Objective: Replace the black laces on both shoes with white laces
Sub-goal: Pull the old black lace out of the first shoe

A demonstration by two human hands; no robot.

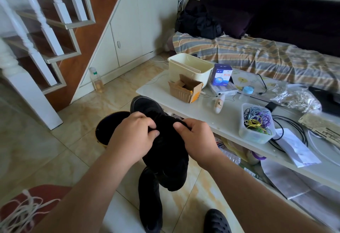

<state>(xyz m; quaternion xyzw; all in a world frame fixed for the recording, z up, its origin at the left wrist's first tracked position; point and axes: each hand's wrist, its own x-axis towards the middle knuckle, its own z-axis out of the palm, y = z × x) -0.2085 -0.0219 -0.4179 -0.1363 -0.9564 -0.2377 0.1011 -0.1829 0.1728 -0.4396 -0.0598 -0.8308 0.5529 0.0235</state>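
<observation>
Hands pinch a black shoe (pixel 165 140) at its lacing, my left hand (pixel 133 133) and right hand (pixel 196 137) either side. Its toe points away from my grip; white laces (pixel 24 212) lie well behind, nearer my left

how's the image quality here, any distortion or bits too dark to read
Head view: wide-angle bending curves the stair railing and table edge. The black shoe gripped by the left hand and right hand is crushed to near-solid black, so its laces cannot be made out. The white laces lie soft at the corner.
</observation>
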